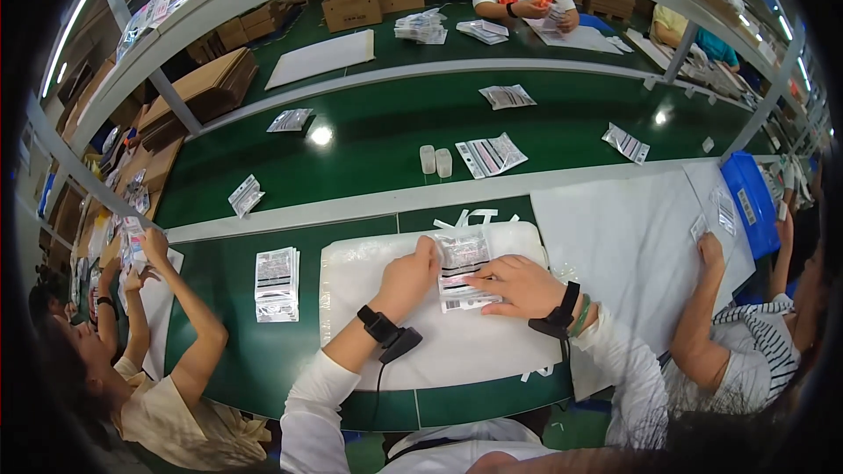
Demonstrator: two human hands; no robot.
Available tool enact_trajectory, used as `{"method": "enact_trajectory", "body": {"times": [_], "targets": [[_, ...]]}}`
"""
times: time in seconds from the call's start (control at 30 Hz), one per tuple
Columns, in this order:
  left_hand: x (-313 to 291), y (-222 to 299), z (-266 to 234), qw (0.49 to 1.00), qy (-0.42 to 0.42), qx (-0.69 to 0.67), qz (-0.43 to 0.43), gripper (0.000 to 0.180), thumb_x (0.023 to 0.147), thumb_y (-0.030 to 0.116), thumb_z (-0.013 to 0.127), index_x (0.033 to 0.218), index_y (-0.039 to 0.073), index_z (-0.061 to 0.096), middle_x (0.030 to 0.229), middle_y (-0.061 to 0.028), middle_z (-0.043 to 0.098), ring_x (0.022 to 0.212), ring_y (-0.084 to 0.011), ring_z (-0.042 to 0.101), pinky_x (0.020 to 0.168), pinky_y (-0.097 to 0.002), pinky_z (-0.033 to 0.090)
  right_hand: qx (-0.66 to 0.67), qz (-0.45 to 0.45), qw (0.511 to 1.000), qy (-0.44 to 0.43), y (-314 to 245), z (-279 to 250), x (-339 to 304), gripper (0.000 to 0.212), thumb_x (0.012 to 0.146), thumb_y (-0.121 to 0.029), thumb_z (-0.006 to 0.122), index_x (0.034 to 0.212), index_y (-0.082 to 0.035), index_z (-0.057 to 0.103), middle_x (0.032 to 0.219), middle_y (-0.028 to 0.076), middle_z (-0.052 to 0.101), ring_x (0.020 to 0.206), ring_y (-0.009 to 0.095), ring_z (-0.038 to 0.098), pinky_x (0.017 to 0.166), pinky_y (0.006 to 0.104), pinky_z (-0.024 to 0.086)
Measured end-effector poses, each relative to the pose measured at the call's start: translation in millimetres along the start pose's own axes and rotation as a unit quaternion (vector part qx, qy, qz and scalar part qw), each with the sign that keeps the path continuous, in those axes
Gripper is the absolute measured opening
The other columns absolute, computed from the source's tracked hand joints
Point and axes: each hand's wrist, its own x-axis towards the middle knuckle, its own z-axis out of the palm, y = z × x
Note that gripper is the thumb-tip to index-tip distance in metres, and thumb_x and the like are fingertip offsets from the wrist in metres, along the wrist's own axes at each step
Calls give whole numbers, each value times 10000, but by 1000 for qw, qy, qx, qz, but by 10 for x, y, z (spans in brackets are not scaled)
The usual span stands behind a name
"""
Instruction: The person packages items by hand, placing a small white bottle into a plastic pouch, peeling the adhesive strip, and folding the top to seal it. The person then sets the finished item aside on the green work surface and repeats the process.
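A clear plastic packet point(464, 263) with printed stripes lies on a white padded mat in front of me. My left hand point(411, 279) pinches the packet's upper left edge between thumb and fingers. Over its lower right side my right hand point(520, 286) rests with fingers stretched out and apart, touching the surface. What is inside the packet is too small to tell. Black bands circle both my wrists, and the left one has a dark box with a cable. To the left of the white mat point(360, 347), a neat stack of similar packets point(277, 285) lies on the green table.
White paper strips point(474, 218) lie beyond the mat. Several packets point(492, 155) and two small clear containers point(428, 159) sit on the green surface past the pale rail point(351, 208). Co-workers sit at both sides; a blue bin point(751, 202) stands at right. Another person works opposite.
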Motion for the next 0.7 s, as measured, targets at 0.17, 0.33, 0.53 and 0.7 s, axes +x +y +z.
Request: {"method": "enact_trajectory", "body": {"times": [0.17,0.33,0.53,0.7], "targets": [[-212,-26,-153,984,-5,84,160,211,866,104,602,1069,141,648,1018,-40,689,868,-205,646,665,-352,508,-11,22,1000,4,-13,-9,-65,546,908,-398,633,1387,-153,542,1241,61,568,1103,258,538,1008,406,374],[-313,-64,-116,955,-25,112,274,401,810,113,626,1194,225,661,1312,75,609,1101,-154,582,804,-313,463,-41,29,999,16,-86,-121,-55,494,929,-362,607,1387,-187,553,1346,-5,575,1111,224,535,965,378,355],[-354,-103,-63,956,-25,150,252,480,828,98,614,1252,323,642,1406,102,553,1158,-192,551,916,-341,404,-38,101,994,0,189,-168,-306,372,956,-373,564,1290,-229,642,1325,-84,623,1087,176,542,930,348,349],[-382,-54,-135,959,-67,108,255,513,856,156,613,1309,398,602,1480,93,482,1259,-239,487,1010,-414,348,-41,88,995,32,264,-170,-341,328,952,-341,571,1244,-232,673,1289,-91,646,1084,178,543,932,373,346]]}}
